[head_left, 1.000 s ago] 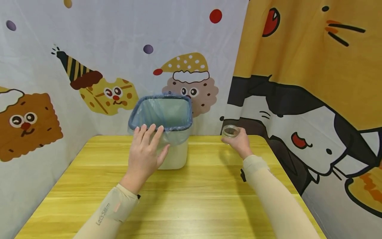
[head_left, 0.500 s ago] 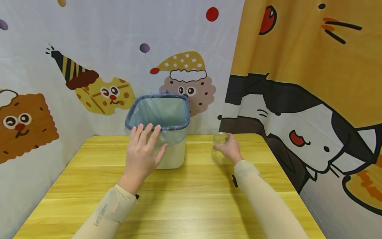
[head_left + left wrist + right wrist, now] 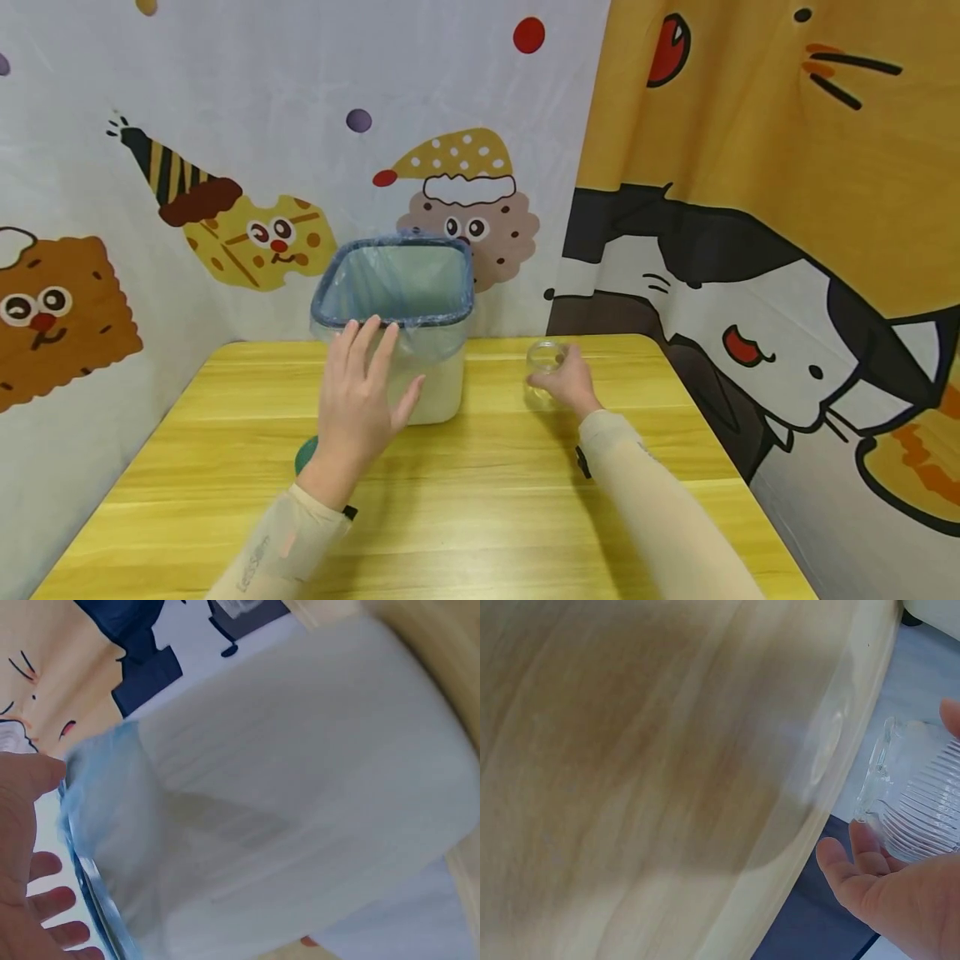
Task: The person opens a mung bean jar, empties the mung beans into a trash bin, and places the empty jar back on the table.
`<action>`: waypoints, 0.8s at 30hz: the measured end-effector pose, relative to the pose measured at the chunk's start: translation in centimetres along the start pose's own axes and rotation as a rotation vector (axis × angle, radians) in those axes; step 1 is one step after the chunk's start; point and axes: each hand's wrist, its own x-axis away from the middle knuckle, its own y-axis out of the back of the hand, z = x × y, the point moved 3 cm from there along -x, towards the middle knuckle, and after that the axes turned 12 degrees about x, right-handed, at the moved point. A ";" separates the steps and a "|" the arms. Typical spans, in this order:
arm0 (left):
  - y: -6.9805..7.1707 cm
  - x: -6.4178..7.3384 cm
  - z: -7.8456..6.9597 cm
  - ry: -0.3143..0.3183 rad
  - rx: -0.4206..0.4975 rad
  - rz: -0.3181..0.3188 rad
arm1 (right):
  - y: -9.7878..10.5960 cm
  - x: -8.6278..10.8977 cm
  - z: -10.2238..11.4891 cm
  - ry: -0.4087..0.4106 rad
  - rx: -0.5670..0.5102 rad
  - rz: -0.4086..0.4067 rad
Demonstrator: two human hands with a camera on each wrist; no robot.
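Note:
My right hand [image 3: 572, 383] holds a clear glass jar [image 3: 922, 799] with a ribbed body, thumb on one side and fingers on the other. In the head view the jar's round mouth faces up near the table's far edge. My left hand [image 3: 358, 408] is spread in front of a pale bin [image 3: 435, 390], its fingertips right at the rim. A thin bluish bag [image 3: 438, 342] lines the bin and folds over that rim. From behind the left wrist peeks a green rounded thing [image 3: 306, 452], mostly hidden.
Both hands work over a yellow wood-grain table [image 3: 480, 517]. Behind it hangs a white cloth [image 3: 285, 75] with cartoon prints, and an orange one [image 3: 720, 150] covers the right side.
My right hand has brought the jar left and a little nearer. The left hand has shifted slightly, staying by the bin's rim. The green thing now shows beside the left wrist.

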 end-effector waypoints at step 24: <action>-1.6 9.7 -7.4 0.275 0.346 0.613 | -1.0 0.0 -0.5 0.006 0.000 0.000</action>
